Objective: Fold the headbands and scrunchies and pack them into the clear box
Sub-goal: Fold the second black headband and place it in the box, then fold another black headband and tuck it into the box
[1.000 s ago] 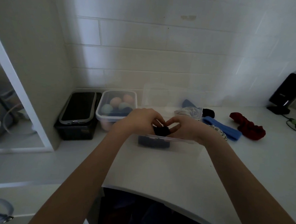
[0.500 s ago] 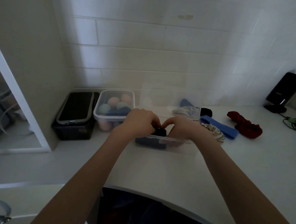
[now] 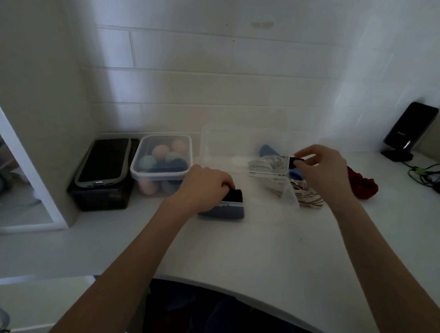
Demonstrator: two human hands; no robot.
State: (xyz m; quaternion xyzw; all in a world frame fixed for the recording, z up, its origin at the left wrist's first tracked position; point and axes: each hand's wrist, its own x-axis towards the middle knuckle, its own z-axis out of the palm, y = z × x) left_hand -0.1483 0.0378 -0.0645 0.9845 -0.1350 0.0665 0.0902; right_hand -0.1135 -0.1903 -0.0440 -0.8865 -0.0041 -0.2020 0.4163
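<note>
Left hand (image 3: pixel 207 186): fingers curled, pressing the folded black headband (image 3: pixel 234 196) down into the clear box (image 3: pixel 271 195), at its left end.
Right hand (image 3: pixel 319 167): pinches a small black scrunchie (image 3: pixel 297 161) just behind the box.

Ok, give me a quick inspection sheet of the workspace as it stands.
Surface: white counter, curved front edge.
Job's things: clear box, lid open; folded black item at its left end; striped scrunchie, blue headband, red scrunchie outside.
Clutter: sponge tub, black case, phone stand.
Grippers: left hand presses the black item down; right hand pinches a black scrunchie.
Cables: green-tagged wires, far right.
Surroundings: tiled wall, mirror frame on the left.
</note>
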